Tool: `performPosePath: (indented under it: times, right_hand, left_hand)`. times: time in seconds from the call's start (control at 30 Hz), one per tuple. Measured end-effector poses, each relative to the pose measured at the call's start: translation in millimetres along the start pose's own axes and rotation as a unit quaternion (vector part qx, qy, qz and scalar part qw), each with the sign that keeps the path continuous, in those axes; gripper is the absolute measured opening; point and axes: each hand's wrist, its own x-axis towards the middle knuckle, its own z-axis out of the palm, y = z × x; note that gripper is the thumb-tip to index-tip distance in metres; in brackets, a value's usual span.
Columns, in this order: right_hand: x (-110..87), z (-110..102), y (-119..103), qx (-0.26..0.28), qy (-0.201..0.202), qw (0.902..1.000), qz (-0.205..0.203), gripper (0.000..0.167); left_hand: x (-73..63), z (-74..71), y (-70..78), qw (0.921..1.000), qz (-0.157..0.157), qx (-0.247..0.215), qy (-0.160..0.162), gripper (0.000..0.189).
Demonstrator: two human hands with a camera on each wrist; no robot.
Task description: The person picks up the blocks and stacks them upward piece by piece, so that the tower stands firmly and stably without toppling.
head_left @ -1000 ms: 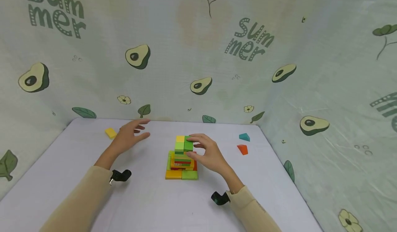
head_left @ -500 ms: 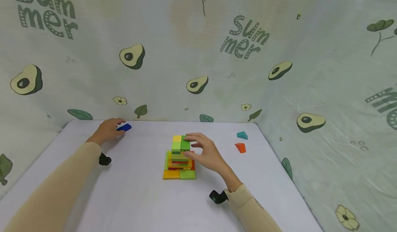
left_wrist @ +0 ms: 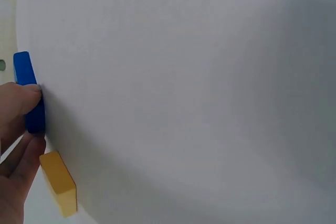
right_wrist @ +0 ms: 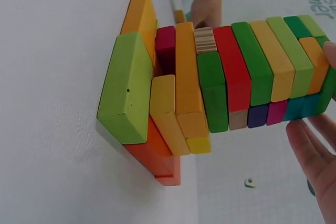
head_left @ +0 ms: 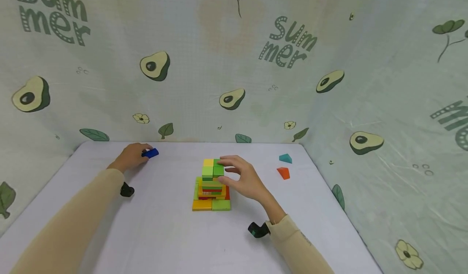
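In the head view, my left hand [head_left: 132,156] is at the back left of the table, pinching a blue block [head_left: 150,153] between thumb and fingers. The left wrist view shows that same blue block [left_wrist: 30,98] in the fingertips, with a yellow block [left_wrist: 59,182] beside them. A tower of coloured blocks [head_left: 212,190] stands mid-table on a wider base. My right hand [head_left: 244,178] stays at its upper right side, thumb and fingers apart and loosely bent. In the right wrist view its fingers [right_wrist: 307,150] lie against the tower's upper layers.
A teal block [head_left: 285,158] and an orange-red block [head_left: 283,173] lie on the table's right side. The white table [head_left: 164,233] meets a patterned cloth [head_left: 204,62] behind it.
My left hand has moved from mid-air leftward to the table's back left, taken hold of the blue block, and shifted slightly right with it. My right hand stays by the tower.
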Motion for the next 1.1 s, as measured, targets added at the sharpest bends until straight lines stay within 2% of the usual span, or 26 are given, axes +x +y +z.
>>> performPosePath:
  times: [0.17,0.3,0.43,0.5,0.67,0.8,0.93,1.1]
  right_hand:
    - [0.3,1.0,1.5,0.009,-0.001,1.0,-0.005,0.046]
    - [-0.2,1.3,1.0,0.013,0.003,0.9999,-0.003,0.046]
    - [-0.7,1.3,-0.1,0.012,0.005,0.9999,0.004,0.046]
    - [-0.6,1.9,-0.5,0.011,0.006,0.9999,0.006,0.046]
    - [0.6,1.8,-1.4,0.011,0.005,0.9999,0.011,0.047]
    - [0.8,1.2,-3.4,0.011,0.003,0.9998,0.017,0.051]
    - [0.4,1.8,-3.7,0.006,0.003,0.9997,0.022,0.059]
    - [0.4,2.3,-2.8,0.008,0.008,0.9998,0.016,0.069]
  left_hand:
    - [-0.3,-1.1,14.6,0.9993,0.034,-0.015,0.005,0.043]
    - [-1.6,-7.6,36.9,0.9972,0.055,-0.045,0.025,0.043]
    - [-7.2,-20.2,71.2,0.9927,0.085,-0.07,0.049,0.047]
    - [-12.0,-28.5,92.1,0.9891,0.11,-0.08,0.057,0.048]
    - [-28.1,-45.3,146.1,0.9745,0.185,-0.109,0.065,0.048]
    - [-36.6,-51.0,179.6,0.9633,0.234,-0.115,0.063,0.047]
    - [-39.0,-50.5,199.1,0.9593,0.253,-0.118,0.042,0.044]
    - [-36.4,-45.5,209.4,0.9593,0.258,-0.112,0.03,0.042]
